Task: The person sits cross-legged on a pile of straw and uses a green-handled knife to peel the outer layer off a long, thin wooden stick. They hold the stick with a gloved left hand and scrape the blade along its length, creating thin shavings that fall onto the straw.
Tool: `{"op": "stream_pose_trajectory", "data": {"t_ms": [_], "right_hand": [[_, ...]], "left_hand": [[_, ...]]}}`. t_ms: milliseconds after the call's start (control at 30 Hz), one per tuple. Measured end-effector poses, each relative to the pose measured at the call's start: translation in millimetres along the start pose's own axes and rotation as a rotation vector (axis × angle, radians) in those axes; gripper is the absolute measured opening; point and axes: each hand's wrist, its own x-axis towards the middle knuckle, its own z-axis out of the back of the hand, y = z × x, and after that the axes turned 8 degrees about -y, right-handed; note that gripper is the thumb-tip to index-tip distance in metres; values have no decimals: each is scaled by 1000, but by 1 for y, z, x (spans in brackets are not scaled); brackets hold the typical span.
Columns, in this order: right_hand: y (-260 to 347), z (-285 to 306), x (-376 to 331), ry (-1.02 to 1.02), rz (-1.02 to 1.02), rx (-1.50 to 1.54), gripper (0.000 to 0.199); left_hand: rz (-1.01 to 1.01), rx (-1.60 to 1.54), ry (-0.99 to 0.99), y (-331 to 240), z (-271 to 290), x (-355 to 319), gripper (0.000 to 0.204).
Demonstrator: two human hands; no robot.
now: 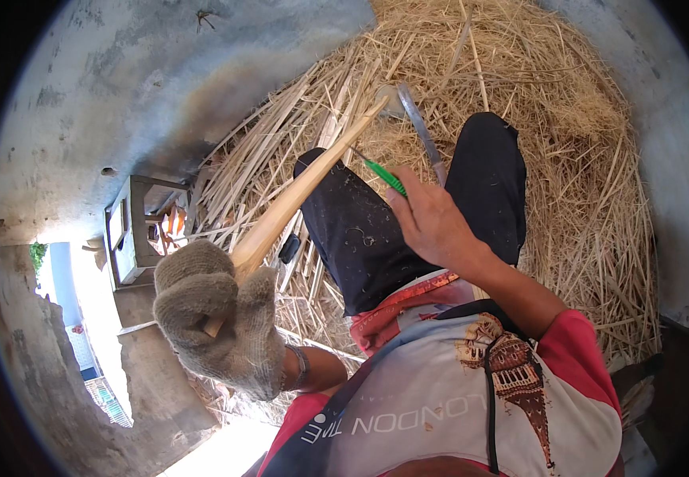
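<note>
My left hand [219,318], in a thick grey-brown knitted glove, is wrapped round the lower end of a long pale piece of wood [285,208]. The wood slants up over my left thigh and tapers toward its far end. In my bare right hand [438,226] is a small tool with a green handle [386,176]. Its thin dark tip points at the wood's edge; whether they touch I cannot tell. Between my knees stands a curved metal blade [418,121], its lower end near my right fingers. Beside its top is a roundish pale object [390,102], partly behind the wood.
Straw-like shavings [583,175] cover the floor around my legs, with longer split strips [269,135] heaped on the left. A small dark object [289,248] lies by my left thigh. A wooden frame [134,230] stands against the stained wall [122,95], near a bright opening.
</note>
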Motion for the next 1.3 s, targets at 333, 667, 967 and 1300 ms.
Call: {"op": "stream_pose_trajectory", "data": {"t_ms": [333,667,967,1300], "right_hand": [[-10,-26,28,48,34,-106,11],[-53,-45,37,-12,-79,-124,21],[-37,-17,16,42,-153,177,24],[-75,-59,24,-99,34,-302,18]], "left_hand": [[-30,39,-5,0,-7,4,29],[48,36,-91,0,-14,8,27],[85,-1,-72,11,-6,11,26],[72,7,-93,3,-15,10,23]]}}
